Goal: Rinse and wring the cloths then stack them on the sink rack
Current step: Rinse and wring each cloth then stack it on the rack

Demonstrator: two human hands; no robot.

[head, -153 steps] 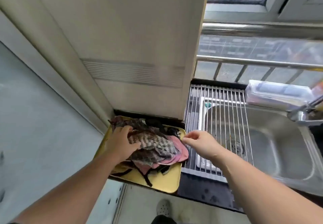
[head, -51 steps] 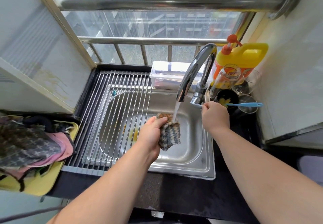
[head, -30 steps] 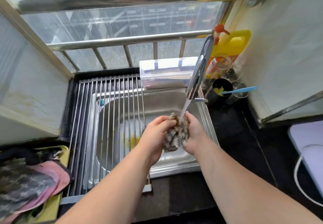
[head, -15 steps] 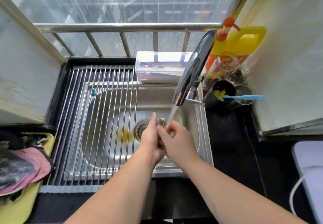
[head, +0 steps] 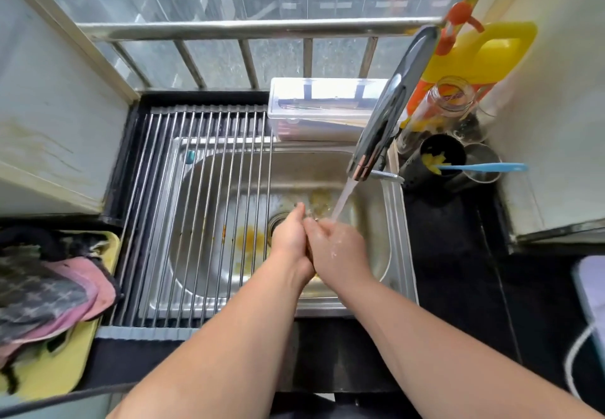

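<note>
The person's left forearm [head: 229, 336] and right forearm [head: 425, 330] are bare for as much of them as shows. The left hand [head: 289, 238] is bare as well, and the right hand [head: 337, 248] glistens wet, with small drops across its back.

cloth [head: 310, 214]: nearly all hidden between left grip [head: 291, 238] and right grip [head: 339, 248]; a speckled sliver shows
cloth pile [head: 42, 291]: cut off by left edge, count unclear
white device [head: 593, 291]: cut off by right edge, kind unclear
clear box [head: 324, 107]: contents too blurred to tell
</note>
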